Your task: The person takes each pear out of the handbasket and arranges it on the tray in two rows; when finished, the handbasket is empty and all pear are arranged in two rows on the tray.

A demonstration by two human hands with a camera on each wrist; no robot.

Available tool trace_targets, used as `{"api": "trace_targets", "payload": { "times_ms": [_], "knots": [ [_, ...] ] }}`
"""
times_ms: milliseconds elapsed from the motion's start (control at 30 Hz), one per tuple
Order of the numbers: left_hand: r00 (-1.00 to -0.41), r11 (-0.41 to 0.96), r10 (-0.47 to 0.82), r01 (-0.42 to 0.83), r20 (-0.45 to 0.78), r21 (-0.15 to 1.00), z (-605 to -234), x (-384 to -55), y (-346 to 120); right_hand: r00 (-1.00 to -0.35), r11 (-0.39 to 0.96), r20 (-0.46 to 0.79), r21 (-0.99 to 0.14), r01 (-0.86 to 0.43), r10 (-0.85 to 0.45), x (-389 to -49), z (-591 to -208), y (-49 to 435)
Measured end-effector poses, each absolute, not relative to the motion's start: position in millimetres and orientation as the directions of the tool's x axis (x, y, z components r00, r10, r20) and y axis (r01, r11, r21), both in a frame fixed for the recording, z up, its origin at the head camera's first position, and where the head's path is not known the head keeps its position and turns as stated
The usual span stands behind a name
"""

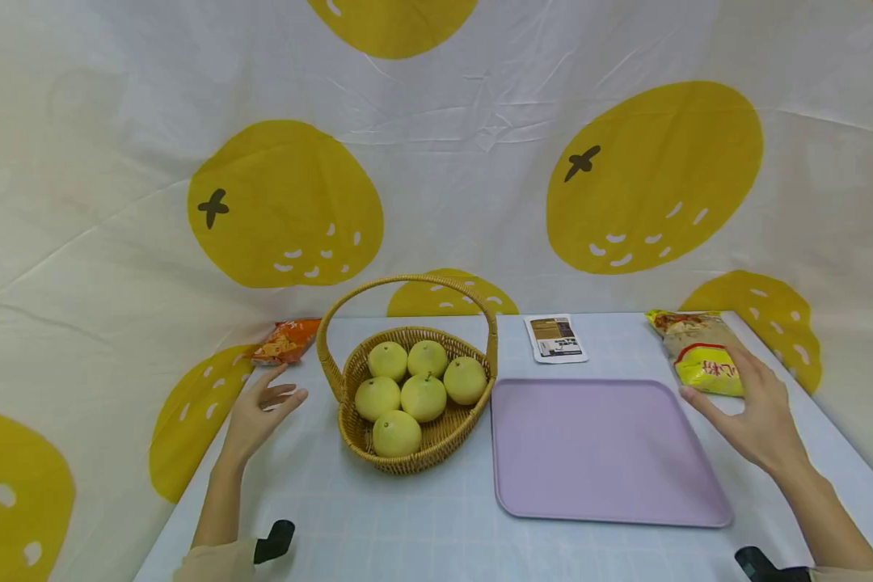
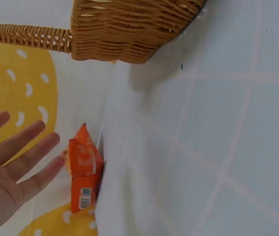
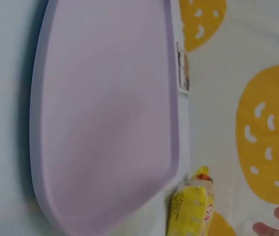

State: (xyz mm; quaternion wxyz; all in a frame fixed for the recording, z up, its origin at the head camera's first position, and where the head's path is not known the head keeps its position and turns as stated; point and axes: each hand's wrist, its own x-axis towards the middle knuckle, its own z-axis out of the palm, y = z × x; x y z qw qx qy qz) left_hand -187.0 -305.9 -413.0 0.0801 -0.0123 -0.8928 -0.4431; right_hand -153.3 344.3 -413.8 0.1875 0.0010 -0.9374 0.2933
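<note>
My left hand (image 1: 260, 414) hovers over the table's left side with loosely spread fingers, holding nothing. Just beyond its fingertips lies an orange snack bag (image 1: 287, 340), also in the left wrist view. To its right stands a wicker basket (image 1: 436, 440) with a tall arched handle. Several round yellow-green pears (image 1: 423, 397) lie inside it. My right hand (image 1: 760, 412), thumb and fingers apart and nothing held, is above the table near the right edge of a purple tray (image 1: 604, 453). A yellow food bag (image 1: 709, 368) lies just behind that hand, partly covered by it in the head view.
A small white packet (image 1: 555, 339) with a brown label lies behind the tray at the table's back edge. The table (image 1: 393, 525) has a pale checked cover. Behind it hangs a white curtain (image 1: 466, 178) printed with yellow fruit.
</note>
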Motion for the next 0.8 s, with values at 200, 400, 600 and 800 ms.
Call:
{"api": "trace_targets", "payload": {
  "times_ms": [200, 400, 600, 800],
  "knots": [
    [-0.990, 0.161, -0.025, 0.132, 0.138, 0.978, -434, -192, -295, -0.957, 0.727, 0.281, -0.671, -0.146, 0.068, -153, -417, 330],
    [-0.992, 0.013, -0.033, 0.122, 0.123, 0.992, -447, -196, -281, -0.943, 0.656, 0.332, -0.712, -0.250, 0.000, -155, -420, 312],
    [-0.997, 0.015, -0.050, 0.060, 0.061, 0.998, -456, -203, -266, -0.925, 0.589, 0.376, -0.734, -0.338, -0.062, -156, -423, 291],
    [-0.999, 0.027, -0.049, 0.015, 0.016, 1.000, -461, -207, -254, -0.916, 0.526, 0.383, -0.759, -0.383, -0.116, -159, -422, 271]
  ]
}}
